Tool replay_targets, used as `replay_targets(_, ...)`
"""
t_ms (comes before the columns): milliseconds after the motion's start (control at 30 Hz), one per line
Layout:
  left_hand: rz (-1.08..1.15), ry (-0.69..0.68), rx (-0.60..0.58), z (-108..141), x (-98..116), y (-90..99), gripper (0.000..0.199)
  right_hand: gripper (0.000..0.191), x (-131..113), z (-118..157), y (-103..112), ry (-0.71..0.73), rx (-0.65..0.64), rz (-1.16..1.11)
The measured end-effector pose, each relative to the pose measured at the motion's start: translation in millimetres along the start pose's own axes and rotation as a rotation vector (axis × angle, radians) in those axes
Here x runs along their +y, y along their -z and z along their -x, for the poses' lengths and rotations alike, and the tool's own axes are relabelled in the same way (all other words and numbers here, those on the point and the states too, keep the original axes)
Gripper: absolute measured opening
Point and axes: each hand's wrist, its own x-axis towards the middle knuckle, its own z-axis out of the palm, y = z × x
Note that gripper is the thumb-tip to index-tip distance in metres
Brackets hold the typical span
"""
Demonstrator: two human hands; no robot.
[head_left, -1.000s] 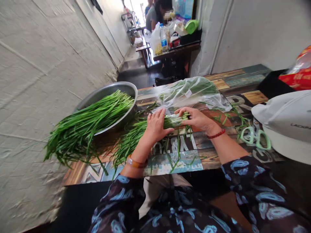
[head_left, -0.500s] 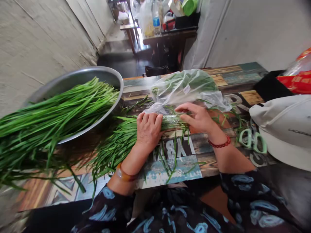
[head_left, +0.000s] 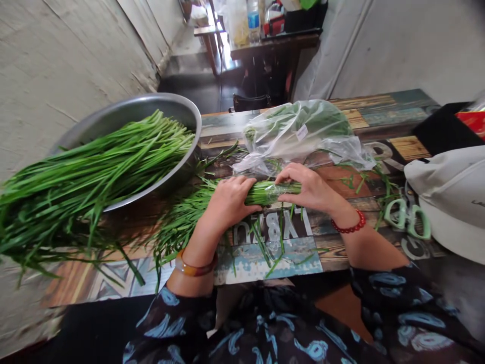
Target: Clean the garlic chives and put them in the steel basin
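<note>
A bunch of green garlic chives (head_left: 189,215) lies across the table in front of me, its leaves fanned to the left and its pale stems to the right. Clear plastic wrap or tape (head_left: 273,193) circles the stems. My left hand (head_left: 233,199) is wrapped over the bunch just left of that band, thumb on the near side. My right hand (head_left: 303,184) grips the stem end, with fingers on the far side and thumb on the near side. Loose chive leaves (head_left: 261,247) lie on the table below the hands.
A large metal basin (head_left: 197,144) heaped with chives stands at the left, leaves hanging over its rim. Behind my hands lies a clear plastic bag (head_left: 303,129) of greens. Scissors (head_left: 407,217) with pale green handles and a white cap (head_left: 447,197) are at the right.
My left hand has turned from lying flat over the bunch to wrapping it, thumb now spread toward the near side. My right hand has closed around the stem end. The view has shifted slightly.
</note>
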Motion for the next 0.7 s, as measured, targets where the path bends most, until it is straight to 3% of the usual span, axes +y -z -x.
replay_targets(100,-0.020,-0.040,-0.022,-1.8,3.6,-4.2,0.045,0.020,-1.6,-0.1,-0.5,-0.002,0.017,0.004)
replay_targets(233,-0.030,-0.054,-0.006,-3.1,5.8,-5.2,0.043,0.021,-6.2,-1.7,-4.7,0.051,0.035,0.009)
replay_targets(333,-0.025,-0.055,-0.007,-3.1,5.3,-4.4,0.043,0.006,-11.4,-3.2,-8.2,0.068,0.058,0.001)
replay_targets(400,-0.026,-0.049,-0.008,-3.3,4.5,-4.3,0.043,0.014,-13.5,-3.8,-6.7,0.051,0.078,-0.024)
replay_targets(600,0.011,-0.028,-0.003,-4.5,2.0,-5.7,0.041,0.013,-7.4,-0.4,17.5,-0.183,0.411,-0.004)
replay_targets(700,0.040,-0.011,-0.011,-4.9,1.0,-6.1,0.041,0.012,-8.8,2.8,21.8,-0.101,0.235,0.064)
